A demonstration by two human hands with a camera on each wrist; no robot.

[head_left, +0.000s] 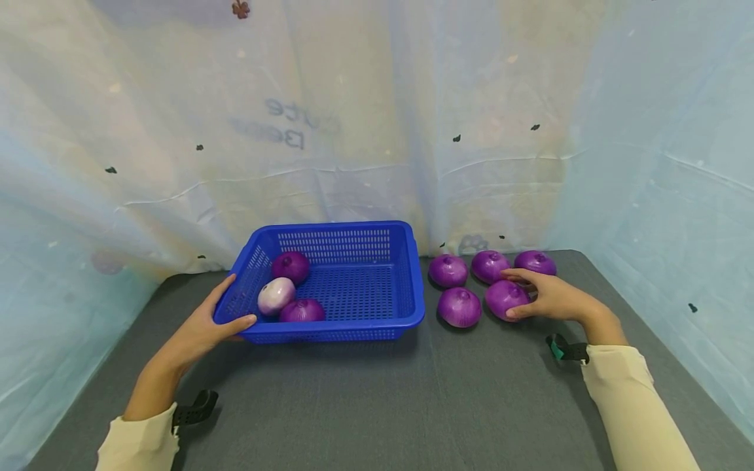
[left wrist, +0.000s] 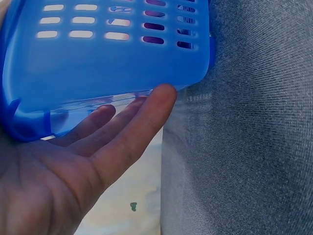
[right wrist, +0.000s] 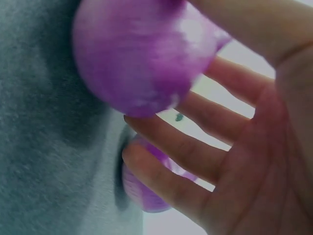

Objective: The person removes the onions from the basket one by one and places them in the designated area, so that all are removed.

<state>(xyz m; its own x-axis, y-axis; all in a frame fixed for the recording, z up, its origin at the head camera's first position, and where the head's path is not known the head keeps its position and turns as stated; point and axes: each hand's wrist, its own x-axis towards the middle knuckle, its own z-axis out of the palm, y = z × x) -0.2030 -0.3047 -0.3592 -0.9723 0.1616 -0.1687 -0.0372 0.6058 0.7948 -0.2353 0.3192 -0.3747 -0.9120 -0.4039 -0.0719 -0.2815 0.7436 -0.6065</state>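
Note:
My left hand (head_left: pixel 205 327) holds the left end of a blue perforated plastic basket (head_left: pixel 359 294), its thumb along the front rim. Seen from the left wrist, straight fingers (left wrist: pixel 132 132) lie against the basket's outer wall (left wrist: pixel 112 61). Inside, on the left side, are two purple onions and a whitish one (head_left: pixel 276 296). My right hand (head_left: pixel 554 297) has its thumb and fingers around a purple onion (head_left: pixel 504 299) on the table, the front right one of a group. In the right wrist view this onion (right wrist: pixel 137 54) sits between thumb and fingers, with another onion (right wrist: pixel 146 181) beyond.
Other purple onions stand close by: one (head_left: pixel 459 307) left of the held one, and three in the row behind, including the far right one (head_left: pixel 535 262). The grey table (head_left: pixel 377 405) ends at a pale printed curtain (head_left: pixel 365 131) at the back and sides.

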